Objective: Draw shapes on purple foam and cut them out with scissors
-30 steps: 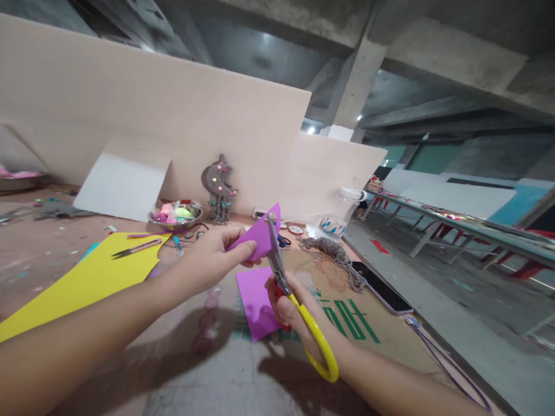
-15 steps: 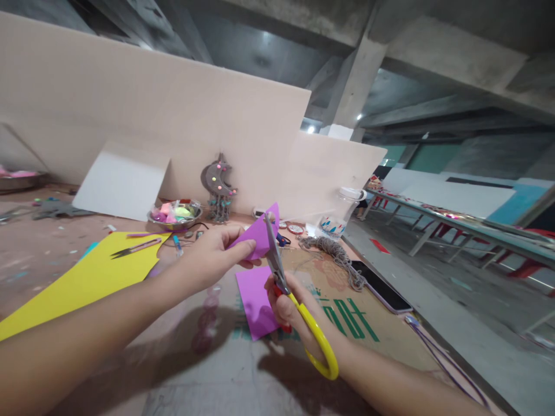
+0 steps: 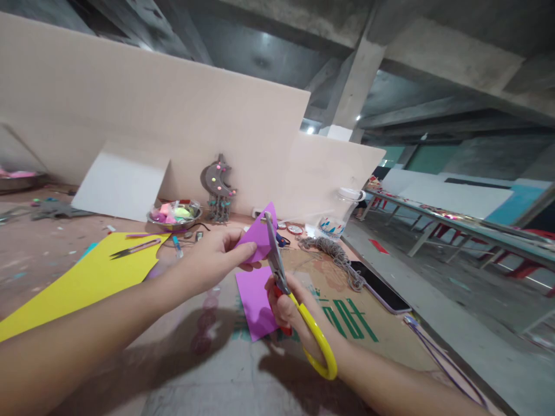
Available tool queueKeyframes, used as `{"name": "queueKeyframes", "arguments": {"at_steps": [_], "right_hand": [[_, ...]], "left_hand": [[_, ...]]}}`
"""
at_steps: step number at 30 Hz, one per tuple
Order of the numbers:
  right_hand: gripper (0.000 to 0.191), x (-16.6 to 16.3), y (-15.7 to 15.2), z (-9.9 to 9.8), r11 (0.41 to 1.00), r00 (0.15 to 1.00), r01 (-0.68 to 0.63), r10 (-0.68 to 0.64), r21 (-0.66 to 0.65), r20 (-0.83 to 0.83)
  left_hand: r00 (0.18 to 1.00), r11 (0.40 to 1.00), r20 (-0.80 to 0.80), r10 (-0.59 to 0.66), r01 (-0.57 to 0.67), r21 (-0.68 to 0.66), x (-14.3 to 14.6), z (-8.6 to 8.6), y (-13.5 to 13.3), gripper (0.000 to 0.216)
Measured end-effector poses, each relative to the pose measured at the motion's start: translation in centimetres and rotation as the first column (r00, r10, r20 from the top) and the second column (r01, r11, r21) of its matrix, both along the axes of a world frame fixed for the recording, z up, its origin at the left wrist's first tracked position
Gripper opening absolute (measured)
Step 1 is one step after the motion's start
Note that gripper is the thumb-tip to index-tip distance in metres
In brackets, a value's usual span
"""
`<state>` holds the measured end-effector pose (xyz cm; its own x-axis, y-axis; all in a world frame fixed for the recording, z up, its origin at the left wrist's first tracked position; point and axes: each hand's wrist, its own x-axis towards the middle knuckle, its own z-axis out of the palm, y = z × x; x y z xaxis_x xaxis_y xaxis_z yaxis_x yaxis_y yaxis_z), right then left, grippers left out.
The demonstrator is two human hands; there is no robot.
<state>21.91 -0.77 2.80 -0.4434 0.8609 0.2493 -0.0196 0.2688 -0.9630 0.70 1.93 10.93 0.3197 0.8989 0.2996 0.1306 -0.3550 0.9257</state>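
Purple paper (image 3: 256, 238) stands folded to a point above the worktop, pinched between the thumb and fingers of the person's left hand (image 3: 225, 248). The right hand (image 3: 290, 303) is curled round the red and yellow handles of a pair of scissors (image 3: 277, 263), whose blades slant up along the paper's right edge; from where I stand, I cannot tell whether they are biting into it. Below the hands, a flat purple sheet (image 3: 256, 300) lies on printed cardboard (image 3: 373, 294), partly hidden by the right hand. Over on the left, small snips (image 3: 135, 248) rest on yellow card (image 3: 95, 277), near a metal bowl (image 3: 191, 223) of pink and yellow-green lumps. A grey moon ornament (image 3: 215, 179) stands at the back against the pale board (image 3: 173, 110). To the right, a bundle of grey string (image 3: 332, 251) lies just beside a phone (image 3: 385, 289), with a clear jar (image 3: 342, 209) behind.
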Motion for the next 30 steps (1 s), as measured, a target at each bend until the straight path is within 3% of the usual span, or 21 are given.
{"name": "queueKeyframes", "arguments": {"at_steps": [16,30], "right_hand": [[0.052,-0.17,-0.1,0.08,0.999,0.999,0.037,-0.037,0.015,0.012],[0.05,-0.29,0.02,0.05,1.0,0.998,-0.019,0.019,0.004,-0.053]], "left_hand": [[0.997,0.997,0.017,-0.069,0.07,-0.038,0.06,-0.53,0.22,0.023],[0.994,0.992,0.017,-0.105,0.106,-0.069,0.03,-1.01,0.57,0.028]]}}
